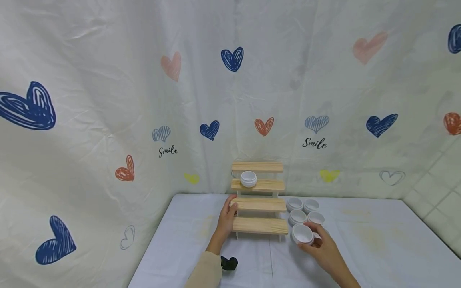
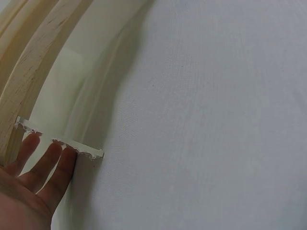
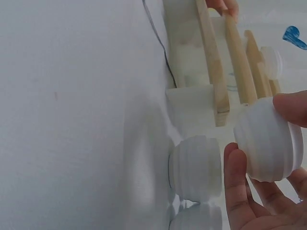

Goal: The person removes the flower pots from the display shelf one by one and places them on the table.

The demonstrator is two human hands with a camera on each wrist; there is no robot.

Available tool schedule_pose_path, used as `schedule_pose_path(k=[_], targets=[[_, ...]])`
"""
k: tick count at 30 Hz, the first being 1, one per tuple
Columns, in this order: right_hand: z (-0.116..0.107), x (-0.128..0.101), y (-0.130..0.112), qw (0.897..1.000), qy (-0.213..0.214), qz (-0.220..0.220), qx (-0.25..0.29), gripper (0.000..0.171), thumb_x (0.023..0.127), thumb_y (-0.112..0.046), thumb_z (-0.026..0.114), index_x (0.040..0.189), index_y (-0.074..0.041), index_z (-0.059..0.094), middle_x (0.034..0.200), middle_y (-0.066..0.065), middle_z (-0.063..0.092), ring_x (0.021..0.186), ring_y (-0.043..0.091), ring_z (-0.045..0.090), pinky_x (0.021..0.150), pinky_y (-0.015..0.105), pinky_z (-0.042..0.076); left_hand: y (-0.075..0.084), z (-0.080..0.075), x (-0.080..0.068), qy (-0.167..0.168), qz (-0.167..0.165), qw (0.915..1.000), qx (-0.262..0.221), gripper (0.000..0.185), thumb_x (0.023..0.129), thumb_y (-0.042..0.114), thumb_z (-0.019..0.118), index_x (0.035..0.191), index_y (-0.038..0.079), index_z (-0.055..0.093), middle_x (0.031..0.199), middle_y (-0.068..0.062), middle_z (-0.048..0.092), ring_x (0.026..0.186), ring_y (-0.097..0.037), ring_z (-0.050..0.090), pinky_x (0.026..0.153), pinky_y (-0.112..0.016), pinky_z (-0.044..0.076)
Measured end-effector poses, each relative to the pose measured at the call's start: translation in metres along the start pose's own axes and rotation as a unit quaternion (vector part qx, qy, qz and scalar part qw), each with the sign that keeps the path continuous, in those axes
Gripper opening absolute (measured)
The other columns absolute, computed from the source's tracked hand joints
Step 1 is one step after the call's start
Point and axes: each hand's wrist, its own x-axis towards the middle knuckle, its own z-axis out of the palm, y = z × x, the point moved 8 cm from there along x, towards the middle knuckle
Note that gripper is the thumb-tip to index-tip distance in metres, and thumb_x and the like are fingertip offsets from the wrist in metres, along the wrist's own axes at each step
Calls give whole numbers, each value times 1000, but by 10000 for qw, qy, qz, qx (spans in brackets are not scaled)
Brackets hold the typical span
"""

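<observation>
While steadying the left end of a four-step wooden rack [image 1: 258,196] on a white-clothed table [image 1: 360,240], left hand [image 1: 227,218] resting against the rack's side with fingers [image 2: 45,165] straight and relaxed, thumb up by the second step from the bottom, nothing clasped. Right hand [image 1: 322,248] curled round a small white ribbed jar [image 1: 302,234], gripped between thumb and fingers, raised just off the cloth near the rack's lower right corner. Behind that jar, four more white jars [image 1: 304,211] clustered on the table just right of the rack, close together. One further white jar [image 1: 248,179] sitting on the left part of the second step from the top. Behind everything, a pale cloth backdrop [image 1: 108,100] printed with hearts and "Smile". Dark strap [image 1: 229,263] on the left wrist, beside a beige sleeve [image 1: 205,272].
</observation>
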Motion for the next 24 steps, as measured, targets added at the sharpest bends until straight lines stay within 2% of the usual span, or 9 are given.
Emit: schedule_pose_path(k=[2,4,9,15,19,24], targets=[[1,-1,3,10000,-27,4,83,72,81,-11,86,142,-8,48,136,19,52,87,7,67,73,22,57,4,0,-1,-90,-22,9999,-38,43,110,36,45,152,28,44,133,-9,61,110,-15,56,94,-35,46],[1,-2,5,9999,-55,54,137,73,81,-8,86,142,-7,47,137,19,52,88,7,67,73,22,57,15,-1,-6,-181,-25,9998,-42,42,111,31,45,152,25,45,132,-10,61,109,-15,56,95,-36,47],[3,-4,9,9998,-74,139,-118,74,79,-8,87,142,-5,48,133,22,54,84,10,65,72,21,56,38,-4,-17,-263,-25,9996,-46,41,111,27,46,151,23,46,127,-9,63,111,-21,58,96,-39,47],[1,-10,8,9990,-80,-149,-421,69,76,-12,90,134,-8,54,129,17,57,84,8,62,74,21,53,37,-3,-17,-290,-33,9995,-134,42,111,28,46,152,20,44,129,-10,61,119,-33,58,98,-42,46],[0,-12,7,9979,-55,-320,-555,67,76,-15,91,133,-10,56,128,15,59,85,6,63,75,21,53,39,-4,-18,-238,-5,9995,-223,40,110,27,47,150,23,47,127,-10,61,118,-35,57,98,-41,45],[-2,-12,11,9972,-41,-218,-712,68,75,-20,92,133,-12,56,127,12,60,86,6,64,77,22,52,40,-4,-19,-197,-15,9993,-309,39,109,26,49,148,24,49,119,-9,62,116,-38,56,97,-42,44]])
